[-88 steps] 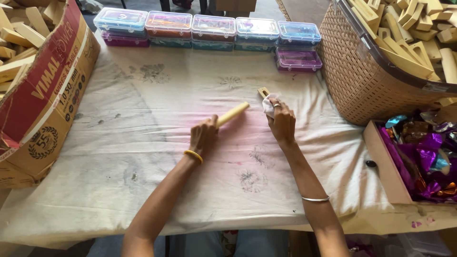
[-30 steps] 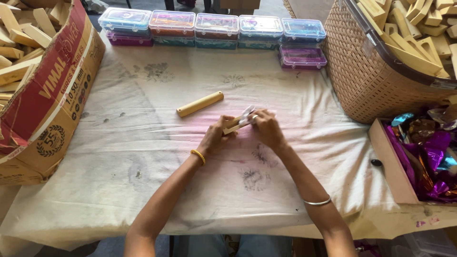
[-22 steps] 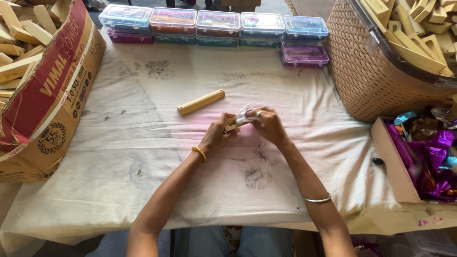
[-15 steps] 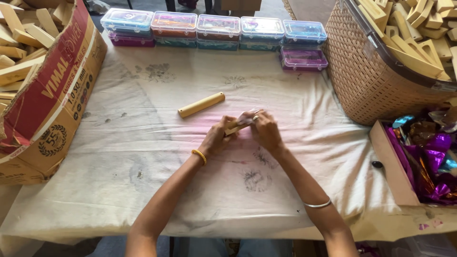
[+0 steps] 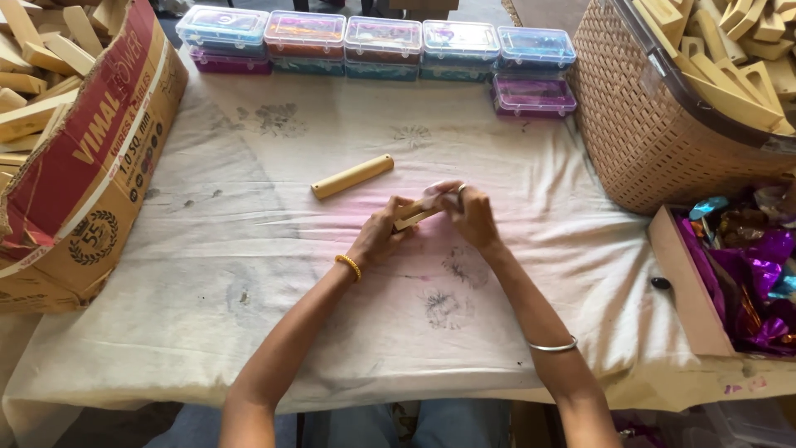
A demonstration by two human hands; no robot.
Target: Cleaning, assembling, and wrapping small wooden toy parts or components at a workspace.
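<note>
My left hand (image 5: pixel 380 236) and my right hand (image 5: pixel 471 214) meet at the middle of the cloth-covered table (image 5: pixel 249 274). Between them they hold a small pale wooden piece (image 5: pixel 413 217), the left hand gripping its near end, the right hand's fingers pinching its far end along with something small and clear that I cannot make out. A longer pale wooden stick (image 5: pixel 352 176) lies alone on the cloth just beyond my left hand, angled up to the right.
A big cardboard box (image 5: pixel 91 166) of wooden pieces stands at left. A woven basket (image 5: pixel 647 124) of wooden pieces is at right, with a low box (image 5: pixel 688 282) of shiny purple wrappers below it. Several clear lidded plastic boxes (image 5: pixel 381 37) line the far edge.
The long stick that my left hand held near my right hand now lies on the cloth. Both hands have come nearer and closed together on the small wooden piece.
</note>
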